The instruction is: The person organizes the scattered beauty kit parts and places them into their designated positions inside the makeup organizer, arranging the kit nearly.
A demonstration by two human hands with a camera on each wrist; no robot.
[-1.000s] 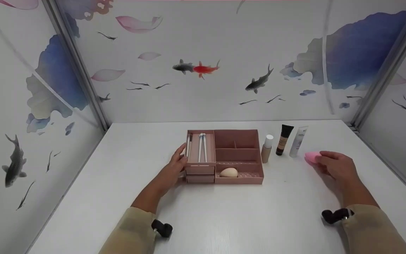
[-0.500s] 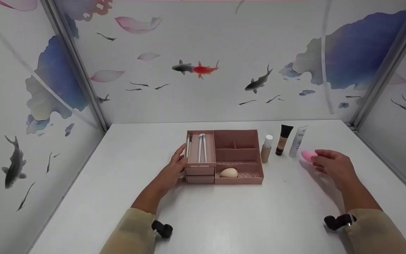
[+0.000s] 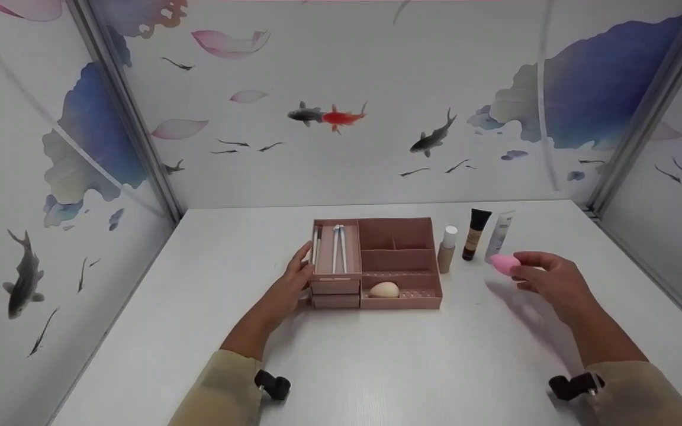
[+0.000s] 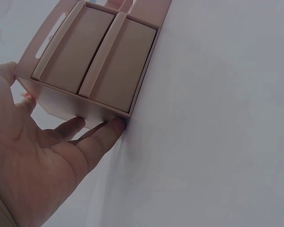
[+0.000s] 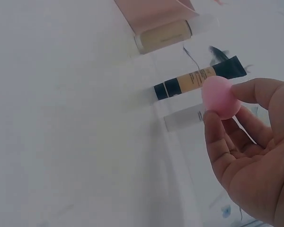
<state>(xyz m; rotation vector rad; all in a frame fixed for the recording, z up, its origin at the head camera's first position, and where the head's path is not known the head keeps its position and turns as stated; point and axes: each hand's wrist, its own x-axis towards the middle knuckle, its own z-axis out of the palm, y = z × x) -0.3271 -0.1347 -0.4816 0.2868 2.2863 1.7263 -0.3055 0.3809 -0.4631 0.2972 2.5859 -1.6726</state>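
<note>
My right hand (image 3: 554,284) pinches a pink makeup sponge (image 3: 502,265) between thumb and fingertips, held above the white table. In the right wrist view the sponge (image 5: 219,98) overlaps a tan tube with black ends (image 5: 194,79). My left hand (image 3: 285,290) rests against the left side of a dusty-pink cosmetics organizer (image 3: 401,303). Seen from the left wrist, its spread fingers touch the side wall beside two closed drawers (image 4: 118,66). A beige makeup sponge (image 3: 384,290) lies in the front right compartment. Slim white sticks (image 3: 337,248) lie in the top left tray.
Right of the organizer stand a white-capped foundation bottle (image 3: 447,251), close to its side, and the black-capped tube (image 3: 476,234). A white tube (image 3: 499,234) stands beyond, just behind the pink sponge. Printed panels (image 3: 341,165) wall in the table's back and sides.
My right hand has lifted the pink sponge off the table and moved it left toward the tubes. The left hand and organizer stay in place.
</note>
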